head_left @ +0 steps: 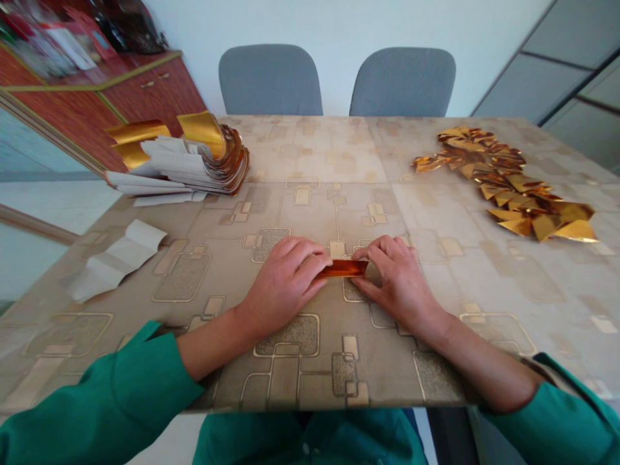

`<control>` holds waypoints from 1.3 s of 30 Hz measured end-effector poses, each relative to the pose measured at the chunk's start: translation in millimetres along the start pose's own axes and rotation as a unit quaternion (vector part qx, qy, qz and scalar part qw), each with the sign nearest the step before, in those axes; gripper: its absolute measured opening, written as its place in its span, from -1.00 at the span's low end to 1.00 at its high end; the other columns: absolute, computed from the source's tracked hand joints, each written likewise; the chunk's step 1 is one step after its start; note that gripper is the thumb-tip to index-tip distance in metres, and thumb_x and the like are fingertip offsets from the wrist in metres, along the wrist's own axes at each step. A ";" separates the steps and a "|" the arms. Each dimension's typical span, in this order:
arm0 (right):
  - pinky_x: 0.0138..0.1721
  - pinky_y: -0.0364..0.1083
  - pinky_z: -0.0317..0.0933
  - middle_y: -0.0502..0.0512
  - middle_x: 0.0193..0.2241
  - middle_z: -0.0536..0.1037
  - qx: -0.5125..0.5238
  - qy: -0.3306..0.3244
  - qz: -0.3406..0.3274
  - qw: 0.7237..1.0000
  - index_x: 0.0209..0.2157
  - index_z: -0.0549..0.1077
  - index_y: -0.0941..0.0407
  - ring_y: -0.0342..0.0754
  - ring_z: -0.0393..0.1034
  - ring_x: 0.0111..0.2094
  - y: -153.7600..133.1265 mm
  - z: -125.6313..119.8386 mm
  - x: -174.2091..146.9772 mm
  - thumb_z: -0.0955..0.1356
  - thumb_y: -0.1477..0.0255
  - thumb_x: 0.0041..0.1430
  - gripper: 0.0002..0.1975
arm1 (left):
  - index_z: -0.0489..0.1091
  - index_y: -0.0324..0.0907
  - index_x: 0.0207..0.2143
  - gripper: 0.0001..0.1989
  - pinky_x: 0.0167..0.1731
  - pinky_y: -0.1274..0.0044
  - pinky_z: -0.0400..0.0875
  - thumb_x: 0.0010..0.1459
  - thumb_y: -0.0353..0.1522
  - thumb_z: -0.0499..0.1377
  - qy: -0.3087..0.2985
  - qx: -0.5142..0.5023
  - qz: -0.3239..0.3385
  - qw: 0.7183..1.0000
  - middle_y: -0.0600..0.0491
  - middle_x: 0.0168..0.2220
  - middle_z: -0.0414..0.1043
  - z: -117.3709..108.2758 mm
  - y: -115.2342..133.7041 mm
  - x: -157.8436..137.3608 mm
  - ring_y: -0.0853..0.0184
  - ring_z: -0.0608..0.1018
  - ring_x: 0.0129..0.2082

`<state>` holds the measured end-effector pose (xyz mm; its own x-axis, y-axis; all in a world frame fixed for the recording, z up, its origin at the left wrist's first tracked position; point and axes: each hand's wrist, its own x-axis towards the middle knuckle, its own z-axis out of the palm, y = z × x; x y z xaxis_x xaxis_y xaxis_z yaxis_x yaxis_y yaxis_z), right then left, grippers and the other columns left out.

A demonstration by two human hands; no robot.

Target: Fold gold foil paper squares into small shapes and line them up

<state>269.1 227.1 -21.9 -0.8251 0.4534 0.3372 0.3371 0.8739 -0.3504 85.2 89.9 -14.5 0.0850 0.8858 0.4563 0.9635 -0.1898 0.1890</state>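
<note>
A narrow strip of shiny gold-orange foil paper (345, 268) lies level between my hands, just above or on the patterned tablecloth. My left hand (290, 274) pinches its left end between thumb and fingers. At the other end, my right hand (394, 278) grips the strip the same way, with a bit of pale paper showing by the thumb. The strip looks folded; its ends are hidden inside my fingers. Both forearms rest near the front of the table.
A curled stack of gold foil paper with pale backs (179, 161) sits at the back left. Nearer lies a creased pale sheet (119, 258). Folded gold foil pieces (513, 181) are heaped at the right. Two grey chairs (270, 81) stand behind the table (310, 161).
</note>
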 end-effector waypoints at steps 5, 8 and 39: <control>-0.20 -0.03 0.00 0.10 -0.17 0.44 -0.006 0.017 -0.037 0.999 0.00 0.41 0.06 0.06 0.25 -0.14 -4.5 -2.7 -0.2 0.47 0.45 0.11 -0.60 | 0.47 -0.19 -0.31 -0.91 -0.17 0.38 0.34 0.28 -0.40 0.19 -0.007 0.039 0.014 0.999 -0.01 -0.19 0.46 2.5 2.9 -5.1 0.22 0.44 -0.21; -0.19 -0.02 -0.03 0.08 -0.23 0.45 -0.015 0.013 -0.076 0.997 -0.16 0.47 0.07 0.03 0.24 -0.18 -7.4 -4.0 -0.7 0.44 0.43 0.17 -0.81 | 0.48 -0.19 -0.31 -0.89 -0.22 0.40 0.32 0.29 -0.38 0.18 -0.040 0.024 0.023 0.999 0.02 -0.26 0.47 6.0 3.4 -7.8 0.24 0.43 -0.25; -0.19 -0.02 -0.07 -0.04 -0.48 0.50 0.060 -0.074 0.020 0.995 -0.48 0.43 0.08 -0.05 0.28 -0.33 -0.2 1.0 2.6 0.40 0.40 0.21 -0.82 | 0.37 -0.19 -0.40 -0.83 -0.17 0.37 0.27 0.19 -0.33 0.27 -0.062 -0.041 -0.136 0.988 0.02 -0.25 0.40 7.1 -1.6 -7.8 0.24 0.41 -0.22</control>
<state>266.4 227.9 -21.8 -0.8726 0.4492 0.1915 0.3224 0.8245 -0.4650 84.8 86.3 -24.6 -0.1393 0.9529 0.2694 0.9313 0.0336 0.3628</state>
